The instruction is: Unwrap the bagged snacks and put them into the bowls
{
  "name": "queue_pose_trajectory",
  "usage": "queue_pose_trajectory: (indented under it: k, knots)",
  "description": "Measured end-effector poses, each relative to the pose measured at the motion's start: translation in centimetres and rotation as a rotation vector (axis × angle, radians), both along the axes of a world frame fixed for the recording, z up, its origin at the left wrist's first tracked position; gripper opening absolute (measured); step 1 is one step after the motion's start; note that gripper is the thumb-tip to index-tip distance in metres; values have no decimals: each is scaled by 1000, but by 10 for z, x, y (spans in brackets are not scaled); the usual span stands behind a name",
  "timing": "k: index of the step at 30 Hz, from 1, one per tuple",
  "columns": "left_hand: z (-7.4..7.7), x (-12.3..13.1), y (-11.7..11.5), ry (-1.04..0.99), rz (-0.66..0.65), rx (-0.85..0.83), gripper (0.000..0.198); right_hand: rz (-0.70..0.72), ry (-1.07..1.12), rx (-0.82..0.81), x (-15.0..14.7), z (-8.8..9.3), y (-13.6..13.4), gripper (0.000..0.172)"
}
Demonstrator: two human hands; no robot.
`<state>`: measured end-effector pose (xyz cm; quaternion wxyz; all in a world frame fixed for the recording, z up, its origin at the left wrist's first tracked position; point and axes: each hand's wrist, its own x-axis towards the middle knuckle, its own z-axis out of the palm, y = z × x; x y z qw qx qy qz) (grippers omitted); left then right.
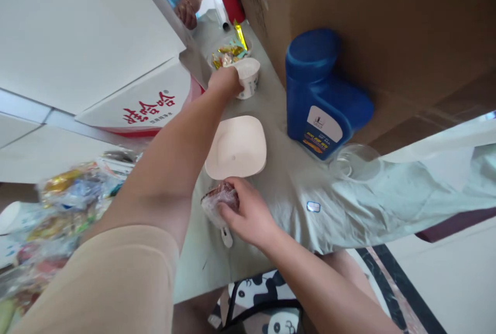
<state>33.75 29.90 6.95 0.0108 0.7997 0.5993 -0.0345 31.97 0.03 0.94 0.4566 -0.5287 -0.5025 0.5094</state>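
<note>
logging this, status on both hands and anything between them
Left fingers gripping white tub. Right fingers holding wrapped item. Pale container sits between them.

The cloth-covered table [284, 205] suggests a home.

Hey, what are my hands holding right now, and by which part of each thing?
Your left hand holds the white cup by its side, near the rim; your right hand pinches the plastic-wrapped item at its right end.

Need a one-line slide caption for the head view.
Left hand grips a printed white tub; right hand holds a dark-red item in clear plastic, near a white rounded-square container.
</note>
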Motion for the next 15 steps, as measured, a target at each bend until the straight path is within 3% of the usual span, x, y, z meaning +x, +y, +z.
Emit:
queue_pose_trajectory:
  k: [4, 8, 11, 15]
  knots:
    - [-6, 13, 10, -60, 32, 30, 53, -23, -21, 0, 14, -5, 7, 39]
    - [8, -5, -31, -160, -25, 105, 57, -41, -33, 24, 21, -14, 10, 34]
    - [22, -59, -87, -335, -183, 126, 39, -2, -52, 35, 15, -21, 1, 33]
    - [34, -176, -173, -407, -264, 171, 17, -3, -225, -53, -1, -25, -19, 45]
